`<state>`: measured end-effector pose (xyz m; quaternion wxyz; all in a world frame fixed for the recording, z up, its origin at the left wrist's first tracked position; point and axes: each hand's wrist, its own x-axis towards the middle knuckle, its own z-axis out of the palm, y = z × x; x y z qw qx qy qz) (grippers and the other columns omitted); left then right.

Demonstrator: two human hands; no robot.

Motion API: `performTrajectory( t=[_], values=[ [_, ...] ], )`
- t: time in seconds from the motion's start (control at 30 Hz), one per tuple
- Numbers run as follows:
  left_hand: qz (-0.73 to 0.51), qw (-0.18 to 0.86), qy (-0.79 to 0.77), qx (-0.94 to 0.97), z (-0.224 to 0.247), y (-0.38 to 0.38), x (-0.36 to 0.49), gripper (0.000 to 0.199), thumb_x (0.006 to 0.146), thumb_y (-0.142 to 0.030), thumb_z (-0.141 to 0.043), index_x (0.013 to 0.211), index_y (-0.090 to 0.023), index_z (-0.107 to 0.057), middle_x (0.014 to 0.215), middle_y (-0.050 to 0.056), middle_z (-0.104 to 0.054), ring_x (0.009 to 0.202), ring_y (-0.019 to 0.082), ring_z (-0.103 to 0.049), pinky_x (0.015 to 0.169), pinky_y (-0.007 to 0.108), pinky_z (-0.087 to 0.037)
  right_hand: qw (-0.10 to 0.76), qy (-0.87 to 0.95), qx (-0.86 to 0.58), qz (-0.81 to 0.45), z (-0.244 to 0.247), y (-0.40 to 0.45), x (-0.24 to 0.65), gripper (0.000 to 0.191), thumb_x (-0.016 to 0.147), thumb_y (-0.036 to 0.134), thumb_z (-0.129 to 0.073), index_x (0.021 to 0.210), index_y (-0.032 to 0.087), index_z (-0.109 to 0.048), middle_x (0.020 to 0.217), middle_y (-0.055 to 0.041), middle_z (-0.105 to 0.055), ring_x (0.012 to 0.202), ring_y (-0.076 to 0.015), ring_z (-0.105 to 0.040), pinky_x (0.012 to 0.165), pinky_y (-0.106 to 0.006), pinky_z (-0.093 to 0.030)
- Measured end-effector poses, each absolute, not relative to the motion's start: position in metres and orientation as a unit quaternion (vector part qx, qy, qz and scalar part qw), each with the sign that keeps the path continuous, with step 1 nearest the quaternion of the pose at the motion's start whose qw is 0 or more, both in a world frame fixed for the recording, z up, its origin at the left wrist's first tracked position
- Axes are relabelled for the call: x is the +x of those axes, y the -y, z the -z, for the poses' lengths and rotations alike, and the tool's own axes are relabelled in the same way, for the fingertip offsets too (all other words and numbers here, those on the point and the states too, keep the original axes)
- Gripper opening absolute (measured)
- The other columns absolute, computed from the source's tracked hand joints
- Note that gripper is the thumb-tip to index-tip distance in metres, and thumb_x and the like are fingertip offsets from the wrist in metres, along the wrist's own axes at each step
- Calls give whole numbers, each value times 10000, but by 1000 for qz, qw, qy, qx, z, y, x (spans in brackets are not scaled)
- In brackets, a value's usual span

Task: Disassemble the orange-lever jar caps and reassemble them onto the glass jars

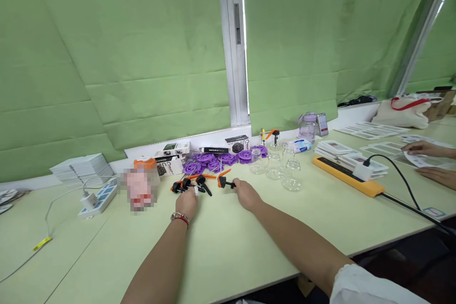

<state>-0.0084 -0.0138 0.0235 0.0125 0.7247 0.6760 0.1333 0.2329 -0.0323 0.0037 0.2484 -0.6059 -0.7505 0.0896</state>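
My right hand [246, 194] is closed on the black stem of a black-and-orange piece [222, 181], which has a round black head and an orange arm. My left hand [187, 203] rests low over the table with its fingers curled, beside several similar black-and-orange pieces [201, 180]. A small white bit [195, 191] shows at its fingertips; what those fingers hold is partly hidden. Behind both hands lies a heap of purple spoked discs [213, 165]. Clear glass jars [292, 181] stand to the right of my right hand.
Printed boxes [169, 166] line the wall. A blurred pink item [138, 189] and a white power strip [101, 199] lie left. On the right are a yellow power strip [345, 175], stacked cards [335, 151] and another person's hands [422, 148] on paper sheets. A lilac-lidded container [308, 128] stands behind.
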Motion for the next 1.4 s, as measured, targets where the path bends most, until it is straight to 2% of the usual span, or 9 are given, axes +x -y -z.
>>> performTrajectory(
  t=[0.2,0.33,0.5,0.7,0.9,1.03,1.13,1.23,1.4],
  values=[
    [-169,8,-667,726,-19,12,-7,185,836,-174,-406,895,-115,-571,856,181,-658,829,283,-633,689,338,-435,233,761,-600,-87,-2,31,232,185,917,175,-359,1042,174,-496,935,-84,-613,834,-186,-524,665,-260,-294],
    [-227,27,-650,725,-18,15,-5,242,860,-184,-371,1046,-119,-511,847,128,-643,770,232,-623,656,305,-423,217,776,-587,-71,-1,31,232,184,906,150,-358,1025,174,-497,918,-80,-608,811,-185,-522,660,-262,-297],
    [-383,201,-479,764,-15,29,10,479,881,-339,-403,1317,-147,-346,698,7,-559,601,162,-550,603,274,-406,196,806,-557,-27,1,31,232,172,900,158,-380,1010,168,-512,891,-85,-607,805,-194,-527,675,-271,-313],
    [-392,446,-414,691,-3,34,33,537,764,-420,-586,1228,-178,-469,767,-7,-492,525,93,-465,537,260,-419,193,848,-494,10,2,33,230,197,905,137,-378,1034,158,-526,932,-89,-618,864,-193,-538,750,-279,-344],
    [-427,476,-399,657,-2,30,35,471,721,-383,-637,1129,-188,-506,857,4,-511,614,94,-509,629,266,-441,179,853,-490,-17,-3,35,229,187,915,199,-416,1048,148,-538,961,-112,-626,898,-207,-557,763,-292,-377],
    [-403,493,-403,657,-6,32,34,547,692,-381,-677,1172,-189,-497,728,-40,-451,553,80,-452,548,231,-393,188,858,-477,-40,-1,39,230,234,912,219,-410,1103,147,-525,952,-113,-619,892,-208,-565,788,-323,-410],
    [-405,494,-424,642,-8,35,34,504,684,-405,-684,1108,-182,-526,689,-53,-430,497,57,-382,473,204,-327,251,860,-442,-39,0,38,235,377,850,319,-523,1191,164,-480,1117,-133,-570,1045,-233,-522,897,-374,-407],
    [-414,491,-441,628,-11,36,33,470,673,-419,-692,1049,-186,-534,692,-55,-438,486,50,-382,458,198,-319,389,794,-466,28,-7,22,251,588,816,386,-544,1326,167,-349,1392,-159,-349,1309,-274,-285,1061,-448,-276],
    [-410,501,-464,604,-14,34,27,471,660,-429,-701,1034,-204,-525,723,-50,-466,494,50,-416,446,189,-332,504,583,-634,66,-26,-34,293,799,763,363,-576,1394,61,-191,1477,-224,-92,1381,-355,-46,1104,-516,-154]
  ],
)
